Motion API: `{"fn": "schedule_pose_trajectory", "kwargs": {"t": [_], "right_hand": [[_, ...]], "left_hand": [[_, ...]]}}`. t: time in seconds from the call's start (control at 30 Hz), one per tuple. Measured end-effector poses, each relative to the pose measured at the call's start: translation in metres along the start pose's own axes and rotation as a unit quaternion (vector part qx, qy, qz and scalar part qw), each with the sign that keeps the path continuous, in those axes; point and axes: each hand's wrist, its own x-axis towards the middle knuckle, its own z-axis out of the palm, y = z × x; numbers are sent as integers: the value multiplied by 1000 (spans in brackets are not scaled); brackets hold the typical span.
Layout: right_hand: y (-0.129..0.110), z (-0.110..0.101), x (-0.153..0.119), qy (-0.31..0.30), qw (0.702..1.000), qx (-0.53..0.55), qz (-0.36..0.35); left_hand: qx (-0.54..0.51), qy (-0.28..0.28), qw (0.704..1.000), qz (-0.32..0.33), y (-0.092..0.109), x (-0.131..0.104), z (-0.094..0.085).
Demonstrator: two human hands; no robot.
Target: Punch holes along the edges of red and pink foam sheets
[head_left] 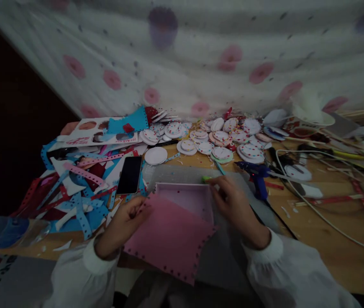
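Observation:
A pink sheet with dark dots along its edges [172,239] lies slanted over the near part of a shallow light pink box [188,194]. My left hand [124,222] pinches the sheet at its upper left edge. At the box's far right corner is my right hand [233,205], its fingers curled together near a small green piece [205,178]; what they hold, if anything, is too small to make out. The box rests on a grey mat [233,239]. To the right of my right hand a blue glue gun [258,175] shows a small red light.
A phone [129,175] and a heap of coloured paper strips [82,192] lie left. Several round paper discs [198,141] line the back of the wooden table [329,239]. A white cable [313,214] and tools are at right; a plastic bottle [8,231] is far left.

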Motion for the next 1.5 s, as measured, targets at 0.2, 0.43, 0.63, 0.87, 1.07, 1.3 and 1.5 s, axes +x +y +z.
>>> {"fn": "schedule_pose_trajectory", "kwargs": {"t": [0.2,0.43,0.63,0.87,1.07,1.3,1.5], "right_hand": [[41,30,21,-8,1000,-23,12],[40,9,39,44,998,1,52],[-10,-22,70,-28,955,282,85],[-32,-15,72,-237,888,374,126],[-22,-3,75,-272,845,425,177],[-14,7,74,-360,829,389,176],[-19,15,63,-280,859,382,196]], "left_hand": [[-25,50,998,-15,1,18,14],[-43,-69,997,-10,7,45,1],[53,-219,967,116,40,79,-15],[143,-409,894,113,55,113,-23],[164,-426,878,144,56,121,-26],[202,-452,854,158,57,119,-20],[148,-313,926,154,25,105,-6]]}}
